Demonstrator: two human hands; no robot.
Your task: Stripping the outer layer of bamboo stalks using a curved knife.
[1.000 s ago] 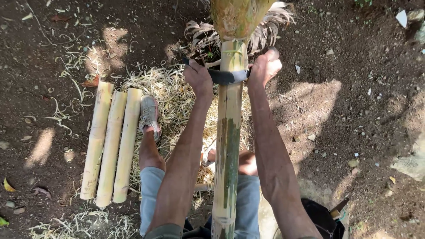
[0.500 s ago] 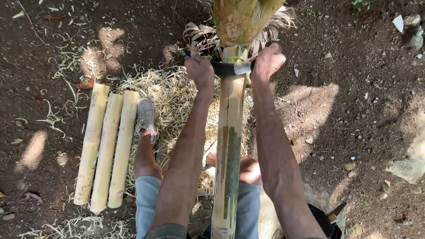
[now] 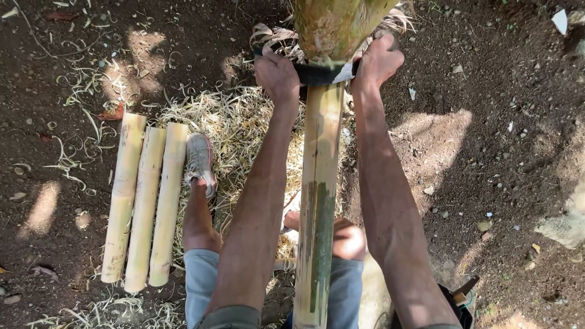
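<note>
A long bamboo pole (image 3: 319, 201), partly green and partly scraped pale, runs away from me between my legs toward a thick stump end (image 3: 332, 24). Across the pole lies a dark two-handled blade (image 3: 317, 74). My left hand (image 3: 277, 76) grips its left end and my right hand (image 3: 376, 62) grips its right end, both arms stretched out far along the pole. My left foot in a grey shoe (image 3: 200, 161) rests on a heap of pale shavings (image 3: 234, 131).
Three peeled pale bamboo lengths (image 3: 145, 201) lie side by side on the dark soil at the left. Loose curls of shavings are scattered around them. A pale stone (image 3: 563, 228) sits at the right edge. A dark bag (image 3: 460, 298) sits by my right side.
Both hands have pushed the blade further along the pole toward the stump end, with my arms stretched out more.
</note>
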